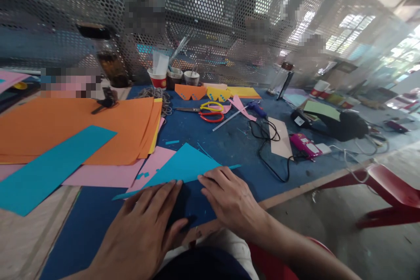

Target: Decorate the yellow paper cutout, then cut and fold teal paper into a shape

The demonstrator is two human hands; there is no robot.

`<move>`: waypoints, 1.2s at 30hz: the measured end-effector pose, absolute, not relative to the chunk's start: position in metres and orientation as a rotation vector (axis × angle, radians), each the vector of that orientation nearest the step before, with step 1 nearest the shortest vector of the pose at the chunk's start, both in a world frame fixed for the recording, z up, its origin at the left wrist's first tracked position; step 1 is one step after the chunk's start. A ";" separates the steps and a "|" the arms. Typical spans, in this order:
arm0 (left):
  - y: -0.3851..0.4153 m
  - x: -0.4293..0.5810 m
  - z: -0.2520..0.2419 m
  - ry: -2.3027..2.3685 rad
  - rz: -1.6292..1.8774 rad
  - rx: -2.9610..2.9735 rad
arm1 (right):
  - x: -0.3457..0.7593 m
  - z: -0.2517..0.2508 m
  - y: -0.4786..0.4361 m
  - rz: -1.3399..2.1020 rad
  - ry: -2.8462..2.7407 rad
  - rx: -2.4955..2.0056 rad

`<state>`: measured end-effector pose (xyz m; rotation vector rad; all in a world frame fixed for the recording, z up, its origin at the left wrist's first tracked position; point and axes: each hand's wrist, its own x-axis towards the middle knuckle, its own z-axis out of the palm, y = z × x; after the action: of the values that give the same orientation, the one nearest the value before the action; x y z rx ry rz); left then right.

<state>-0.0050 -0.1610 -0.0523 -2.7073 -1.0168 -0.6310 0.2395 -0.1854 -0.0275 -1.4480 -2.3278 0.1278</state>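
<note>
A blue sheet of paper (185, 162), folded into a triangle, lies on the dark blue table with its point facing away from me. Along its near folded edge, my left hand (144, 214) presses with fingers stretched out and the thumb apart. My right hand (231, 194) rests its fingertips on the same edge farther right, fingers bent and close together; whether they pinch the paper I cannot tell. Under the triangle's left side is pink paper (160, 155) with small blue scraps on it. Scissors (210, 111) with yellow and red handles lie beyond the triangle.
Orange sheets (75, 118) are stacked at left, with a blue strip (59, 170) across them. A glue gun (257, 108) with a black cord lies at right, near a magenta device (306, 145). Cups (157, 78) stand along the perforated metal screen (210, 22). A red stool (390, 183) stands at right.
</note>
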 end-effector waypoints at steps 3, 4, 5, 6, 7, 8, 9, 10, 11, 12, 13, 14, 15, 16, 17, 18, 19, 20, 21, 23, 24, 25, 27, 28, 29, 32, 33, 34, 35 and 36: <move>-0.161 -0.006 -0.053 -1.035 -0.637 -2.711 | 0.247 -0.028 -0.188 0.091 -2.290 -1.478; -0.161 -0.007 -0.053 -1.040 -0.637 -2.712 | 0.250 -0.029 -0.189 0.079 -2.280 -1.484; -0.161 -0.007 -0.054 -1.044 -0.633 -2.715 | 0.253 -0.029 -0.190 0.070 -2.267 -1.487; -0.161 -0.008 -0.054 -1.047 -0.630 -2.718 | 0.256 -0.030 -0.191 0.067 -2.255 -1.490; -0.161 -0.009 -0.055 -1.049 -0.629 -2.720 | 0.258 -0.030 -0.192 0.070 -2.244 -1.492; -0.161 -0.009 -0.055 -1.052 -0.627 -2.722 | 0.260 -0.031 -0.193 0.079 -2.236 -1.492; -0.162 -0.010 -0.056 -1.058 -0.623 -2.726 | 0.262 -0.031 -0.193 0.088 -2.227 -1.487; -0.162 -0.011 -0.056 -1.067 -0.620 -2.728 | 0.264 -0.031 -0.194 0.097 -2.220 -1.482; -0.162 -0.011 -0.056 -1.076 -0.614 -2.733 | 0.265 -0.031 -0.194 0.102 -2.213 -1.477; -0.163 -0.011 -0.056 -1.087 -0.609 -2.736 | 0.266 -0.031 -0.194 0.106 -2.209 -1.473; -0.163 -0.011 -0.056 -1.096 -0.603 -2.739 | 0.267 -0.031 -0.195 0.104 -2.204 -1.469; -0.163 -0.011 -0.056 -1.103 -0.600 -2.740 | 0.267 -0.031 -0.195 0.102 -2.199 -1.468; -0.163 -0.012 -0.056 -1.104 -0.601 -2.739 | 0.267 -0.032 -0.195 0.102 -2.195 -1.469; -0.164 -0.012 -0.056 -1.105 -0.603 -2.735 | 0.266 -0.032 -0.195 0.104 -2.193 -1.472; -0.164 -0.013 -0.055 -1.108 -0.610 -2.727 | 0.266 -0.032 -0.194 0.105 -2.190 -1.475; -0.165 -0.014 -0.055 -1.112 -0.619 -2.716 | 0.265 -0.032 -0.194 0.108 -2.188 -1.478; -0.165 -0.016 -0.055 -1.117 -0.625 -2.705 | 0.265 -0.032 -0.194 0.108 -2.186 -1.480; -0.166 -0.017 -0.055 -1.120 -0.631 -2.696 | 0.265 -0.032 -0.194 0.105 -2.182 -1.484; -0.166 -0.018 -0.055 -1.122 -0.630 -2.691 | 0.266 -0.033 -0.194 0.095 -2.171 -1.490; -0.167 -0.019 -0.055 -1.114 -0.631 -2.692 | 0.268 -0.033 -0.194 0.063 -2.132 -1.521; -0.167 -0.020 -0.055 -1.110 -0.629 -2.692 | 0.270 -0.034 -0.194 0.046 -2.109 -1.546; -0.167 -0.020 -0.055 -1.109 -0.627 -2.689 | 0.273 -0.034 -0.194 0.028 -2.086 -1.575; -0.167 -0.020 -0.055 -1.108 -0.608 -2.686 | 0.278 -0.035 -0.194 0.001 -2.060 -1.617; -0.167 -0.020 -0.055 -1.108 -0.597 -2.686 | 0.281 -0.035 -0.195 -0.006 -2.057 -1.628; -0.167 -0.021 -0.056 -1.111 -0.588 -2.689 | 0.282 -0.036 -0.195 -0.011 -2.057 -1.631; -0.166 -0.029 -0.061 -1.112 -0.553 -2.694 | 0.285 -0.036 -0.195 -0.017 -2.062 -1.620; -0.166 -0.033 -0.064 -1.118 -0.535 -2.689 | 0.285 -0.036 -0.195 -0.021 -2.062 -1.615; -0.165 -0.038 -0.067 -1.125 -0.510 -2.685 | 0.285 -0.036 -0.195 -0.023 -2.062 -1.609; -0.165 -0.043 -0.070 -1.150 -0.490 -2.671 | 0.285 -0.036 -0.195 -0.025 -2.062 -1.606; -0.165 -0.049 -0.072 -1.152 -0.465 -2.682 | 0.285 -0.036 -0.195 -0.028 -2.062 -1.603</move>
<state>-0.0486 -0.1649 -0.0723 -2.6823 -1.1521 -0.4653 0.2846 -0.1952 -0.0359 -1.6034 -2.0619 -0.0282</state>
